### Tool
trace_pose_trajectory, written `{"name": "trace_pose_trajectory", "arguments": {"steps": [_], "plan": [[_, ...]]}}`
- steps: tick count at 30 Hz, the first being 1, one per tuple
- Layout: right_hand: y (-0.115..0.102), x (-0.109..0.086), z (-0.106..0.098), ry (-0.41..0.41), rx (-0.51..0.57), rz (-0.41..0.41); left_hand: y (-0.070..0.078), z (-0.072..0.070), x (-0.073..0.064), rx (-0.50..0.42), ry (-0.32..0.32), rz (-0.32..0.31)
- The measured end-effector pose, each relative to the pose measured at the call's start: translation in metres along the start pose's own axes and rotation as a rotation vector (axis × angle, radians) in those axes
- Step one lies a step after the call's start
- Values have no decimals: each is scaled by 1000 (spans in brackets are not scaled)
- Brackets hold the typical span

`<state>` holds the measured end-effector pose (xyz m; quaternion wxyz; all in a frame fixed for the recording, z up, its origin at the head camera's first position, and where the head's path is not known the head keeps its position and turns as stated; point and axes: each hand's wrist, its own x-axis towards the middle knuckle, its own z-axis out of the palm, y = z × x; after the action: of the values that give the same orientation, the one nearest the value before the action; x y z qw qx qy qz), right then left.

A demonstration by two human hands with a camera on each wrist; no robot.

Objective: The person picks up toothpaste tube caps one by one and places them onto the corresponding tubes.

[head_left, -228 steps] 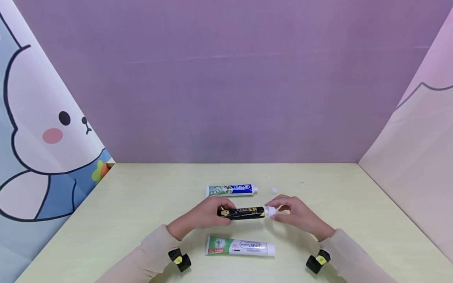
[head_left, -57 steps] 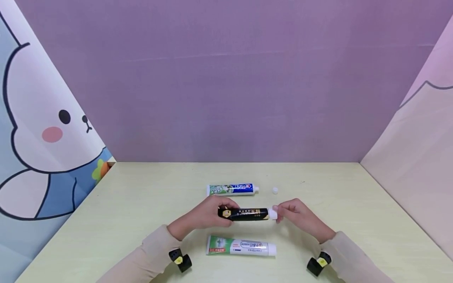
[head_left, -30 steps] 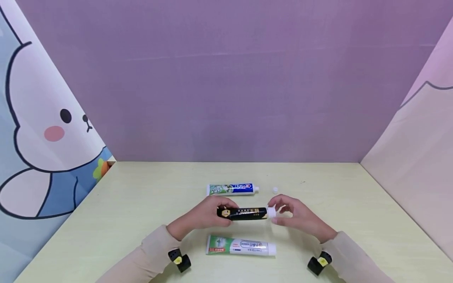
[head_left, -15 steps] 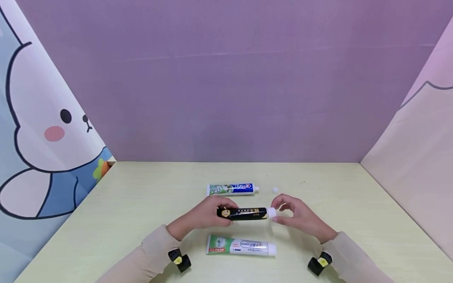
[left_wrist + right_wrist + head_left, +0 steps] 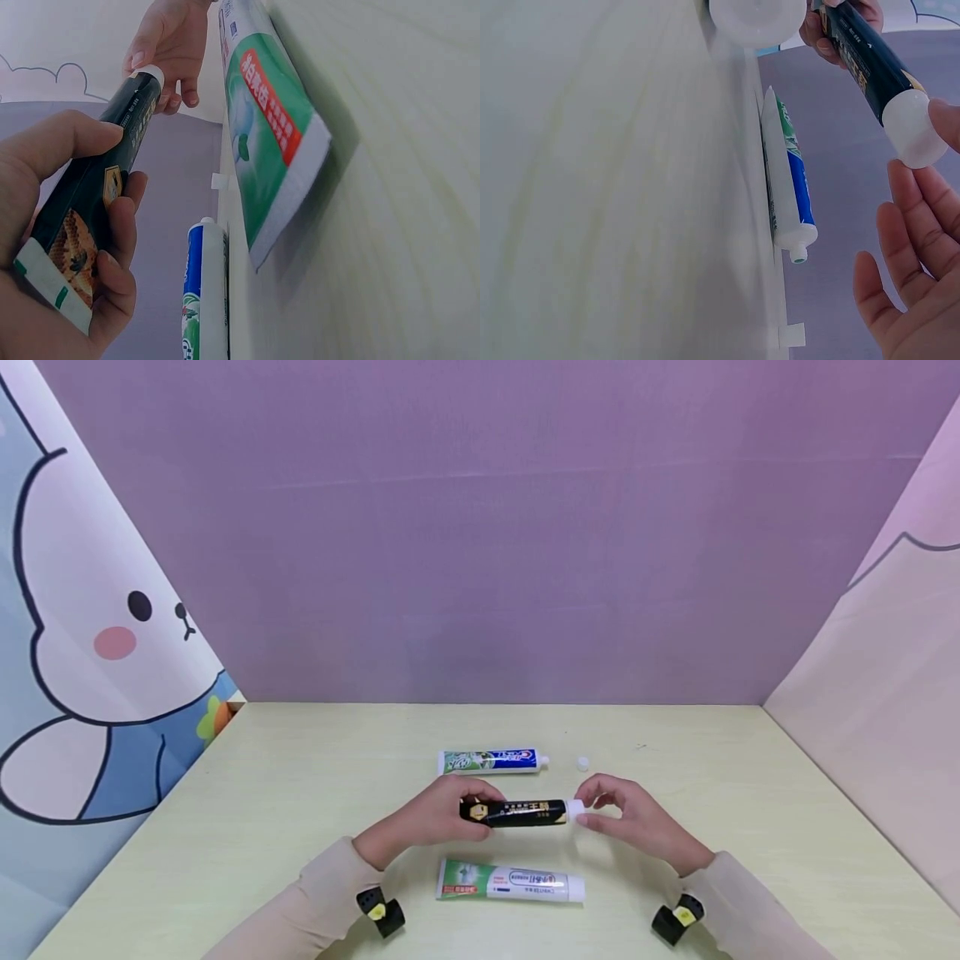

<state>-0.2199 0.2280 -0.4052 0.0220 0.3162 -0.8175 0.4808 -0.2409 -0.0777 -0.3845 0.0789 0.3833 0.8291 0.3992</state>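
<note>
My left hand [image 5: 438, 810] grips a black toothpaste tube [image 5: 525, 813] by its tail end, fingers curled round it in the left wrist view. The tube is held level above the table, its white cap [image 5: 574, 811] pointing right. My right hand [image 5: 633, 818] pinches that cap between thumb and forefinger; in the right wrist view the other fingers [image 5: 877, 289] are spread below it. Cap and tube body meet with no visible gap. Nearer me lies a green and white toothpaste tube [image 5: 510, 882] with its cap on. Behind is a blue and green toothpaste tube [image 5: 491, 762], its nozzle bare.
A small loose white cap [image 5: 582, 763] lies on the table [image 5: 337, 743], right of the blue and green tube. A purple backdrop [image 5: 480, 552] rises at the table's far edge, with printed panels on both sides. Each wrist wears a black camera [image 5: 381, 911].
Earlier a clear neck showed between the cap and the black tube; now they meet. My right fingers bunched over the cap, then spread and took it again. The left hand has hardly moved.
</note>
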Motion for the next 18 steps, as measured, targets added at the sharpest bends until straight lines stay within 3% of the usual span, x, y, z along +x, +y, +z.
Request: {"name": "trace_pose_trajectory", "arguments": {"steps": [6, 18], "plan": [[-2, 0, 0, -1, -22, 84, 1, -1, -1, -5, -4, 1], [-3, 0, -2, -37, -5, 175, 1, 0, -1, 5, -7, 8]]}}
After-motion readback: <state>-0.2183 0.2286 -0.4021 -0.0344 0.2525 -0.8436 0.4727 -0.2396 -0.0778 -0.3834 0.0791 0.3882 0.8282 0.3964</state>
